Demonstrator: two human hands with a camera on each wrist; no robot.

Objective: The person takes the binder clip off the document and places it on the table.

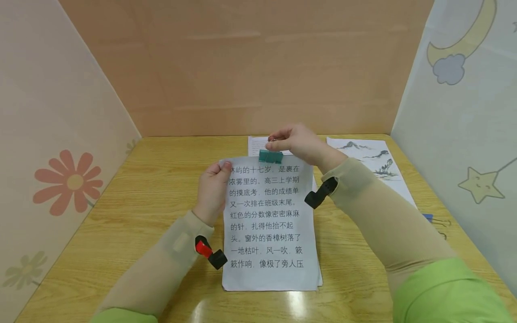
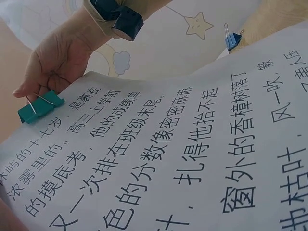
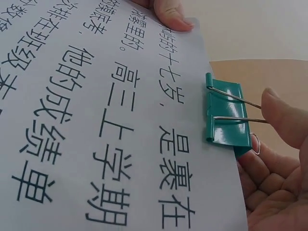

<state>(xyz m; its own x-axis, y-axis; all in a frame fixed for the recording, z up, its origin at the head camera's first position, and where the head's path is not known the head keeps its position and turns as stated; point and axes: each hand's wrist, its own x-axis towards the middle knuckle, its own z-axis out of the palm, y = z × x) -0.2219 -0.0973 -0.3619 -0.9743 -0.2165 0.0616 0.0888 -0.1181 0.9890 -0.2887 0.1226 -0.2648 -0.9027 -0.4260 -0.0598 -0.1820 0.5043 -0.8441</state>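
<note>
A printed sheet (image 1: 266,280) with large Chinese text stands raised in front of me, with the edge of another sheet showing behind it. My left hand (image 1: 212,190) pinches its upper left corner, thumb on the printed face. On the middle of the top edge sits a green binder clip (image 1: 270,156). My right hand (image 1: 304,144) pinches the clip's wire handles; in the right wrist view its thumb (image 3: 284,115) presses the front handle (image 3: 240,119) and the fingers lie behind. The clip's body (image 3: 226,113) overlaps the paper's edge.
Behind the raised sheet lies a page of small print (image 1: 258,144) on the wooden table (image 1: 161,179). To the right are an ink landscape picture (image 1: 369,157) and a blue binder clip (image 1: 427,217), partly hidden by the right arm. Decorated panels (image 1: 464,148) enclose the sides.
</note>
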